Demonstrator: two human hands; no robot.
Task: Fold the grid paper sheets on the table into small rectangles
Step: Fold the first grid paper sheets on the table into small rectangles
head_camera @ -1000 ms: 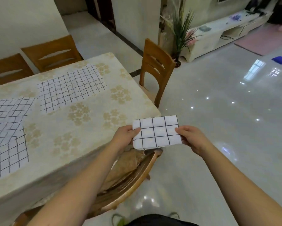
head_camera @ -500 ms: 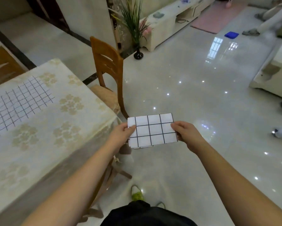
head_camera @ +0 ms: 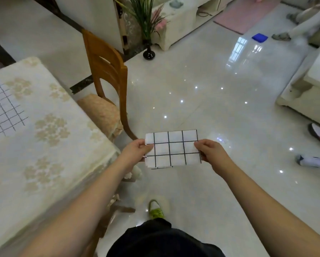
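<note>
Folded white black-grid paper rectangle (head_camera: pixel 172 148) held in air over glossy floor, past table's (head_camera: pixel 49 156) right edge. Left hand (head_camera: pixel 137 152) pinches left end, right hand (head_camera: pixel 210 153) pinches right end, thumbs on top, fingers curled beneath.

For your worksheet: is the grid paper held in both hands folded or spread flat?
Folded: the grid paper is a small rectangle, with another layer's edge peeking out along its bottom.

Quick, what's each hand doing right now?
Left hand: pinching the folded white grid paper rectangle at its left edge.
Right hand: pinching its right edge.
</note>
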